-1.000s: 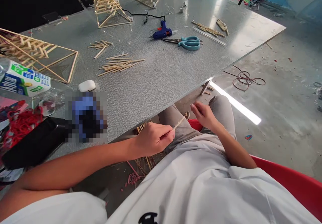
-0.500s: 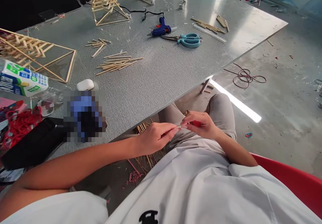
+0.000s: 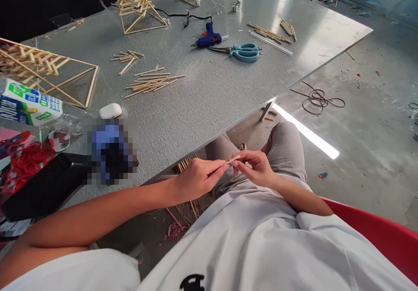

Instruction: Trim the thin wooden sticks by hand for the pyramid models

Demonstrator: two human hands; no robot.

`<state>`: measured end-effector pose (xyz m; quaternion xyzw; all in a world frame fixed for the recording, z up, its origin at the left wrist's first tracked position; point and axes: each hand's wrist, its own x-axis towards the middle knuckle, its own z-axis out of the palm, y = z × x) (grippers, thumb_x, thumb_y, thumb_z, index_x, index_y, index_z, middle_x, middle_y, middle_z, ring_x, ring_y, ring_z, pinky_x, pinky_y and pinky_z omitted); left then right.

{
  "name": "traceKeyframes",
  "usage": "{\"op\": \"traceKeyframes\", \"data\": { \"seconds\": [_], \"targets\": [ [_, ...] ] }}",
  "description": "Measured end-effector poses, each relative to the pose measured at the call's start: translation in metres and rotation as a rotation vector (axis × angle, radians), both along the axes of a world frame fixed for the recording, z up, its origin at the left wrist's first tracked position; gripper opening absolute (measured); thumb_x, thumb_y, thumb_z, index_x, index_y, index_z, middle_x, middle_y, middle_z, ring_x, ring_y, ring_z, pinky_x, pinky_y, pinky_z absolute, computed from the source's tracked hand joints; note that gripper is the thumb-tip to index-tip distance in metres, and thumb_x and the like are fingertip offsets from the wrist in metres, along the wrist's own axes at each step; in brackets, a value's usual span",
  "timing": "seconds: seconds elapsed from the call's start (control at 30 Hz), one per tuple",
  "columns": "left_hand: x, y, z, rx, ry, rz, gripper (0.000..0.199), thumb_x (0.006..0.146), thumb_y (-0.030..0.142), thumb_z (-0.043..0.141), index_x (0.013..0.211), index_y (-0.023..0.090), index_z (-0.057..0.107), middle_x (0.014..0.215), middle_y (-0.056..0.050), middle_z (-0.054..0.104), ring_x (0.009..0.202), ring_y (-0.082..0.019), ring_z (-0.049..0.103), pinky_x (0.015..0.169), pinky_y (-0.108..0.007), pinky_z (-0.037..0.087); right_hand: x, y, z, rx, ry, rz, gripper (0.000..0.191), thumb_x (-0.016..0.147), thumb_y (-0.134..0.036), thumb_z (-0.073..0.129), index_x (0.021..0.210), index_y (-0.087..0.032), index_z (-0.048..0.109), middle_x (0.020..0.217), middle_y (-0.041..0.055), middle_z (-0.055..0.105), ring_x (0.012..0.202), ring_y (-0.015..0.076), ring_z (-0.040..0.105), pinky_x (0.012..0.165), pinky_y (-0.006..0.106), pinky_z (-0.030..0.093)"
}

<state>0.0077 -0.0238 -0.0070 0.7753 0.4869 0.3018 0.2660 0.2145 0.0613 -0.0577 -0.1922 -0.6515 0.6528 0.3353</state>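
My right hand [image 3: 256, 169] no longer hangs apart from my left hand [image 3: 199, 180], as it does a second ago; the two now meet over my lap, on my side of the scissors [image 3: 234, 52] and well apart from them. The stick [image 3: 233, 160] is between my fingertips, off the table [image 3: 202, 103] and nearer to me than the scissors. My left hand is mostly closed, thumb and finger pinching one end of the stick. My right thumb and forefinger close on the other end, the remaining fingers loosely bent; how firmly they press I cannot tell. Compared with half a second ago, my right fingers sit differently and more of the stick shows. To my mind, that means handling the stick has gone from one hand to both, with the right adjusting its hold while the left steadies. Nothing around the scissors has changed: the glue gun [image 3: 206, 41] lies just beside them on the left, the pile of sticks [image 3: 153, 84] lies further left and nearer to me, and more loose sticks [image 3: 269, 33] lie to their right, a little further off
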Motion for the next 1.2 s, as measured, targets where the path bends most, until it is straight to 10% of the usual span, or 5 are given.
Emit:
{"op": "traceKeyframes", "data": {
  "seconds": [0.27, 0.6, 0.93, 1.2],
  "targets": [
    [-0.003, -0.004, -0.016, 0.368, 0.152, 0.002, 0.026, 0.109, 0.016, 0.052, 0.126, 0.010, 0.070, 0.083, -0.007, 0.081, 0.066, -0.015, 0.076, 0.067, -0.023, 0.063, -0.006, -0.016, -0.001, -0.173, -0.011, -0.032, 0.046, 0.095, -0.063, 0.072, 0.081, -0.021, 0.059, 0.058, -0.0040, 0.060, 0.048, 0.0087, 0.048, 0.050, 0.024, 0.042],
    [-0.001, -0.007, -0.013, 0.347, 0.156, -0.001, 0.028, 0.112, 0.019, 0.046, 0.128, 0.012, 0.068, 0.084, -0.006, 0.081, 0.068, -0.015, 0.077, 0.065, -0.024, 0.063, -0.011, -0.021, -0.009, -0.367, 0.068, -0.024, 0.051, 0.085, -0.066, 0.081, 0.078, -0.022, 0.057, 0.055, -0.0073, 0.052, 0.044, 0.0061, 0.034, 0.044, 0.022, 0.031],
    [0.004, -0.006, 0.007, -0.340, -0.191, -0.049, 0.050, 0.115, 0.035, 0.037, 0.071, 0.018, 0.054, 0.055, 0.005, 0.052, 0.048, -0.007, 0.044, 0.052, -0.021, 0.038, -0.006, -0.015, -0.015, -0.307, 0.100, 0.056, 0.033, 0.095, -0.051, 0.078, 0.092, -0.019, 0.071, 0.071, -0.0010, 0.066, 0.055, 0.0080, 0.047, 0.053, 0.022, 0.038],
    [0.003, -0.003, 0.012, -0.671, -0.384, 0.018, 0.064, 0.110, 0.062, 0.038, 0.068, 0.017, 0.056, 0.059, -0.001, 0.058, 0.052, -0.009, 0.043, 0.050, -0.023, 0.034, -0.004, -0.012, -0.009, -0.356, 0.056, 0.062, 0.038, 0.090, -0.055, 0.082, 0.101, -0.018, 0.077, 0.058, -0.0046, 0.059, 0.053, 0.0087, 0.047, 0.050, 0.022, 0.037]
  ]
}}
